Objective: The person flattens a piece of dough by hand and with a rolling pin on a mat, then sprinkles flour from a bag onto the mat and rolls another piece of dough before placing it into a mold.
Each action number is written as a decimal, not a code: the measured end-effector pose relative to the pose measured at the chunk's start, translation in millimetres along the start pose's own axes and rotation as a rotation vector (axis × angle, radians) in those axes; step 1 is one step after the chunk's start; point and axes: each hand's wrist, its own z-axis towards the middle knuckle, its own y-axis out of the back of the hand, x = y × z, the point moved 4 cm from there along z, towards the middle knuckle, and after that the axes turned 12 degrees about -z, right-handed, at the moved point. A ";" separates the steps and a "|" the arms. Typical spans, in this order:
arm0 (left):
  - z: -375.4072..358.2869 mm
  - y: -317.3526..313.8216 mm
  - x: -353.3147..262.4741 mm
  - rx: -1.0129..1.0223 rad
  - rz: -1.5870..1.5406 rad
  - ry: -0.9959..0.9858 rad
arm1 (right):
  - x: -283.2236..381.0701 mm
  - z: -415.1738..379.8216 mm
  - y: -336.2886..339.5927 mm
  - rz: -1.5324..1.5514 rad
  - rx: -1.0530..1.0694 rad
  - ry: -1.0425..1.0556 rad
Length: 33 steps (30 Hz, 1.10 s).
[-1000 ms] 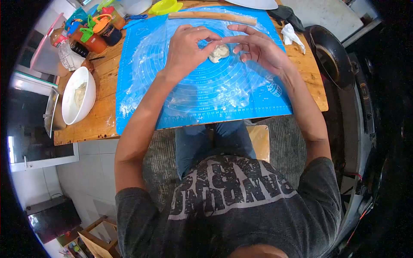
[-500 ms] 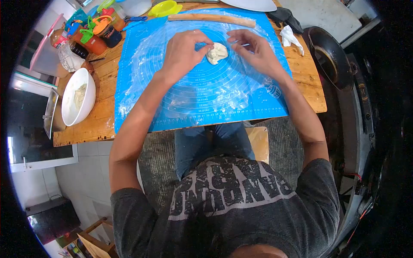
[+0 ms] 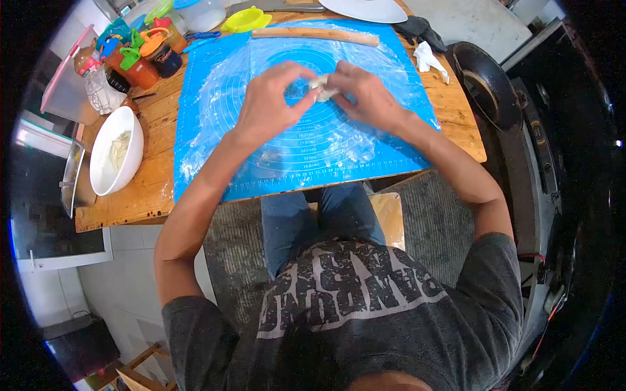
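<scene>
A small lump of pale dough [image 3: 323,88] is between my two hands, over a flour-dusted blue pastry mat [image 3: 306,154] printed with circles and rulers. From the left, the thumb and curled fingers of my left hand [image 3: 275,98] close on the dough's edge. My right hand [image 3: 365,96] grips it from the other side, its bent fingers covering much of the lump. Beyond both hands a wooden rolling pin [image 3: 316,36] lies across the mat's far edge.
At the left stands a white bowl [image 3: 134,146] with more dough [image 3: 120,148] inside. Colourful lidded containers [image 3: 140,68] crowd the back left, near a yellow-green dish [image 3: 246,21]. A white cloth [image 3: 427,58] lies at the right, beside a dark wok [image 3: 482,85].
My right hand has moved left and down onto the dough, now partly covering it. My left hand has lowered slightly, staying at the dough's edge. The whole view has shifted a little.
</scene>
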 end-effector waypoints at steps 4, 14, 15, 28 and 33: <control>-3.4 -16.6 30.7 -0.118 0.081 -0.186 | -10.2 8.0 -2.1 0.243 0.042 -0.291; 10.7 -25.9 8.1 0.057 0.066 -0.120 | -37.5 3.4 9.9 0.564 0.270 -0.464; 13.3 -31.1 11.7 0.084 0.050 -0.102 | -44.8 5.0 6.4 0.613 0.334 -0.449; 22.5 -39.1 36.5 0.225 0.390 -0.098 | -150.2 46.8 -33.5 -0.291 0.041 -0.211; 29.9 -31.6 37.4 0.315 0.046 0.063 | -134.6 46.7 -19.0 -0.365 -0.018 -0.248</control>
